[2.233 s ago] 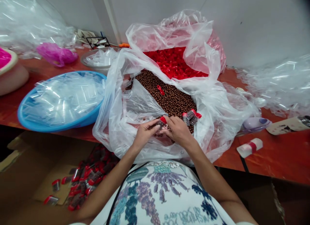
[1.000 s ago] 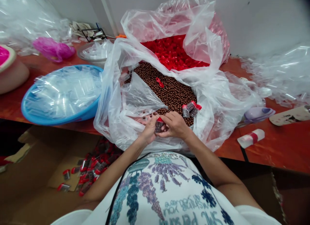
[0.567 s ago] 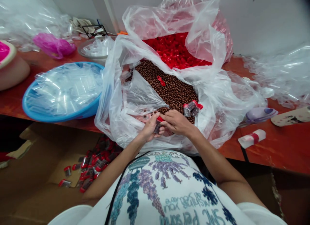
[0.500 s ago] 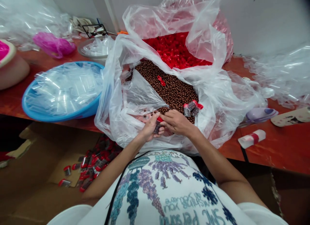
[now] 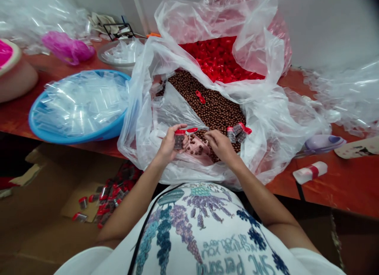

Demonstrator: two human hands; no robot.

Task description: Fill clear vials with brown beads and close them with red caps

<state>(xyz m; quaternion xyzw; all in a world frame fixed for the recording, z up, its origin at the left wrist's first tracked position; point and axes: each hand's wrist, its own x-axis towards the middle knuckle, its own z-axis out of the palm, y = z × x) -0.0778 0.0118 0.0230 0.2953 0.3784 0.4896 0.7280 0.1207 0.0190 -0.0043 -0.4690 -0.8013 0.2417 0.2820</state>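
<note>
Carrying the load: red desk [image 5: 340, 192]. Open plastic bag [image 5: 263, 109] of brown balls [image 5: 216, 105] sat central, probably for two-handed reach. Blue basin [image 5: 71, 139] of clear plastic pieces [image 5: 83, 97] stood just left, likely for quick grabs. Right hand [image 5: 222, 146] was at the balls, fingers bent; couldn't tell if they pinched anything. Left hand [image 5: 168, 145] had fingers clamped on a red-capped jar [image 5: 179, 141] over the bag, presumably so spills fell back.

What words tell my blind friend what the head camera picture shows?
A left hand holds a red-topped container over an open plastic bag of brown balls, the right hand nearby. A blue basin of clear plastic pieces sits at left.
</note>
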